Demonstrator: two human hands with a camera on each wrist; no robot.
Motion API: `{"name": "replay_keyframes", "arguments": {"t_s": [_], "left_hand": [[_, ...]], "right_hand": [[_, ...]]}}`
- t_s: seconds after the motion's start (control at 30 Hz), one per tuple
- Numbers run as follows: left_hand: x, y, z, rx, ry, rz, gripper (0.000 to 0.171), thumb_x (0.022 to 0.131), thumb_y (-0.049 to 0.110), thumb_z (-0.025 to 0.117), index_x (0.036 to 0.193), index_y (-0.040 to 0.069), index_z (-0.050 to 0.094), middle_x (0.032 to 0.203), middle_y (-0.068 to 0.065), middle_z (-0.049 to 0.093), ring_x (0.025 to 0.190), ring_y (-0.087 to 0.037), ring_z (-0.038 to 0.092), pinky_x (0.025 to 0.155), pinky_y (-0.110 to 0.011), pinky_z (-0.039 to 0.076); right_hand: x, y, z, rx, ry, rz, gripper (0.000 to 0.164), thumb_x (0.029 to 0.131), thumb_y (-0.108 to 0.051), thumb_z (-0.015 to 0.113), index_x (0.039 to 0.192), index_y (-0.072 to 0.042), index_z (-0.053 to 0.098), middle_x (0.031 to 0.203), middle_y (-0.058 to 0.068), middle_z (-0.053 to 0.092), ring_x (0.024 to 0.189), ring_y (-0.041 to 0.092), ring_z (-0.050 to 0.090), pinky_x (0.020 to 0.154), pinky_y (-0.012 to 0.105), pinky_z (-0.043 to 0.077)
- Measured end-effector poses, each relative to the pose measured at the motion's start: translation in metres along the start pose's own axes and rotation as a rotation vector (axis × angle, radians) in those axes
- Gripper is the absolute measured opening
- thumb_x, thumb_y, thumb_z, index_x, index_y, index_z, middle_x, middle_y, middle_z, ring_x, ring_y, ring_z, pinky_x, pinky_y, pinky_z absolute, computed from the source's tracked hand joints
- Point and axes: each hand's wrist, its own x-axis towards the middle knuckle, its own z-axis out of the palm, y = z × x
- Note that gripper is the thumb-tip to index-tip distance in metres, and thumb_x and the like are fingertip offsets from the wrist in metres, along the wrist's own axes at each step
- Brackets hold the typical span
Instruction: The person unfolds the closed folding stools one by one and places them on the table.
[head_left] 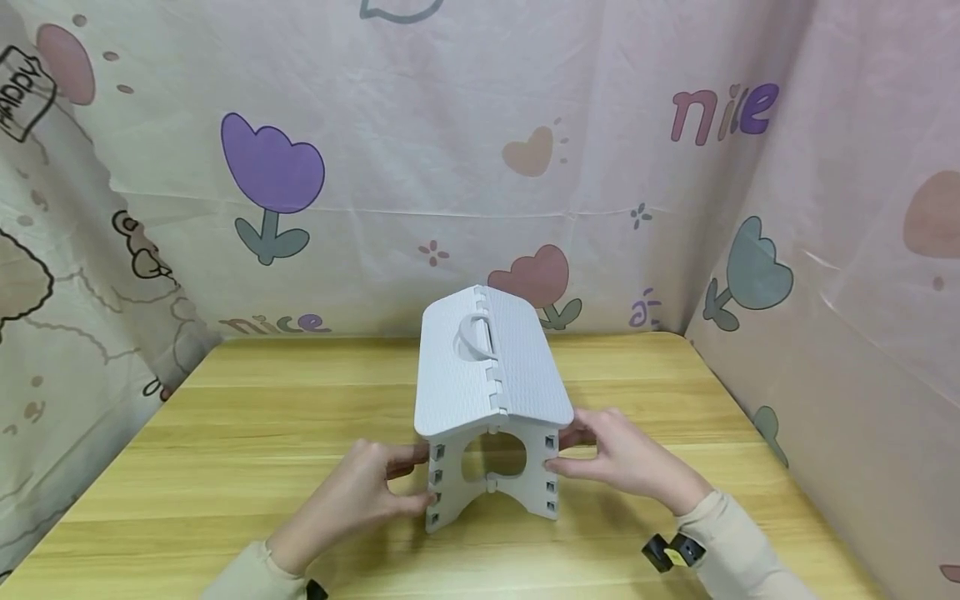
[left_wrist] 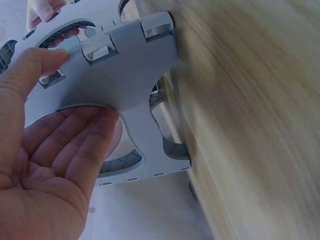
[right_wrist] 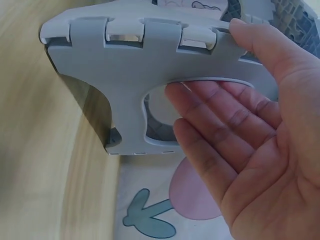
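A white plastic folding step stool stands half unfolded on the table, its textured top creased along the middle like a roof. A carry handle sits at the crease. My left hand grips the left side panel, thumb at the front hinged edge and fingers reaching into the panel's oval opening. On the other side, my right hand holds the right side panel the same way, its thumb on the hinged corner and fingertips in the opening. The hinged front panel is bent slightly at its middle.
The stool's feet rest on a wood-grain table. Behind it hangs a pale curtain printed with flowers and words, which also runs along both sides. A small black device is strapped at the right wrist.
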Motion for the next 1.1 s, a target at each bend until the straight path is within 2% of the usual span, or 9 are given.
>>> {"name": "replay_keyframes", "arguments": {"t_s": [0.1, 0.2, 0.33, 0.43, 0.5, 0.6, 0.73, 0.93, 1.1], "left_hand": [[-0.002, -0.002, -0.002, 0.027, 0.008, 0.044, 0.037, 0.089, 0.017, 0.086, 0.123, 0.006, 0.077, 0.124, -0.013, 0.080, 0.114, -0.038, 0.078, 0.093, -0.038, 0.066], [-0.005, -0.003, -0.011, 0.071, 0.053, 0.076, 0.039, 0.091, 0.010, 0.082, 0.129, 0.004, 0.074, 0.129, -0.014, 0.078, 0.117, -0.038, 0.077, 0.095, -0.042, 0.065], [-0.003, 0.004, -0.035, 0.104, 0.178, 0.018, 0.043, 0.097, 0.007, 0.074, 0.139, 0.001, 0.068, 0.140, -0.020, 0.071, 0.121, -0.044, 0.073, 0.100, -0.049, 0.062], [0.005, 0.014, -0.051, 0.122, 0.278, -0.009, 0.049, 0.102, 0.014, 0.071, 0.150, 0.004, 0.060, 0.152, -0.021, 0.062, 0.129, -0.048, 0.068, 0.107, -0.056, 0.056], [0.013, 0.020, -0.059, 0.161, 0.304, -0.024, 0.060, 0.104, 0.025, 0.070, 0.158, 0.008, 0.052, 0.162, -0.018, 0.053, 0.141, -0.047, 0.059, 0.115, -0.063, 0.049], [0.026, 0.027, -0.064, 0.220, 0.272, -0.066, 0.077, 0.105, 0.044, 0.067, 0.169, 0.014, 0.034, 0.175, -0.010, 0.035, 0.159, -0.041, 0.039, 0.126, -0.069, 0.035], [0.049, 0.034, -0.062, 0.235, 0.189, -0.111, 0.091, 0.104, 0.061, 0.058, 0.173, 0.016, 0.017, 0.181, -0.002, 0.014, 0.168, -0.032, 0.019, 0.133, -0.066, 0.021], [0.084, 0.036, -0.055, 0.225, 0.129, -0.102, 0.109, 0.098, 0.071, 0.060, 0.173, 0.010, 0.011, 0.182, -0.004, 0.004, 0.170, -0.029, 0.009, 0.137, -0.058, 0.017], [0.100, 0.035, -0.052, 0.255, 0.065, -0.093, 0.116, 0.095, 0.074, 0.061, 0.172, 0.006, 0.008, 0.182, -0.008, 0.001, 0.170, -0.027, 0.005, 0.139, -0.052, 0.013]], "right_hand": [[-0.002, -0.003, -0.006, -0.033, -0.011, 0.021, 0.058, 0.095, -0.039, 0.082, 0.141, -0.007, 0.065, 0.123, 0.004, 0.080, 0.109, 0.016, 0.078, 0.102, 0.044, 0.064], [-0.005, -0.005, -0.017, -0.069, 0.006, 0.025, 0.052, 0.098, -0.039, 0.079, 0.140, -0.012, 0.065, 0.125, -0.002, 0.078, 0.112, 0.016, 0.076, 0.106, 0.044, 0.062], [-0.006, -0.008, -0.036, -0.112, 0.100, -0.029, 0.035, 0.107, -0.025, 0.068, 0.138, -0.008, 0.065, 0.128, 0.001, 0.077, 0.118, 0.020, 0.074, 0.108, 0.041, 0.060], [-0.002, -0.015, -0.047, -0.144, 0.185, -0.043, 0.036, 0.112, -0.021, 0.056, 0.144, -0.005, 0.060, 0.139, 0.009, 0.072, 0.128, 0.028, 0.071, 0.111, 0.047, 0.058], [0.004, -0.021, -0.050, -0.161, 0.227, -0.026, 0.040, 0.115, -0.025, 0.050, 0.150, -0.007, 0.055, 0.149, 0.012, 0.066, 0.136, 0.034, 0.065, 0.114, 0.054, 0.054], [0.017, -0.031, -0.051, -0.174, 0.255, -0.006, 0.048, 0.116, -0.031, 0.047, 0.160, -0.013, 0.045, 0.162, 0.012, 0.055, 0.148, 0.038, 0.054, 0.119, 0.064, 0.046], [0.039, -0.042, -0.045, -0.174, 0.232, 0.018, 0.060, 0.116, -0.039, 0.043, 0.170, -0.019, 0.028, 0.177, 0.007, 0.033, 0.163, 0.035, 0.033, 0.129, 0.067, 0.031], [0.072, -0.052, -0.033, -0.172, 0.173, 0.032, 0.071, 0.116, -0.051, 0.036, 0.173, -0.013, 0.016, 0.182, 0.001, 0.011, 0.170, 0.025, 0.007, 0.139, 0.054, 0.012], [0.088, -0.054, -0.027, -0.193, 0.111, 0.026, 0.072, 0.117, -0.049, 0.033, 0.172, -0.008, 0.013, 0.182, 0.005, 0.006, 0.170, 0.023, -0.001, 0.139, 0.050, 0.008]]}}
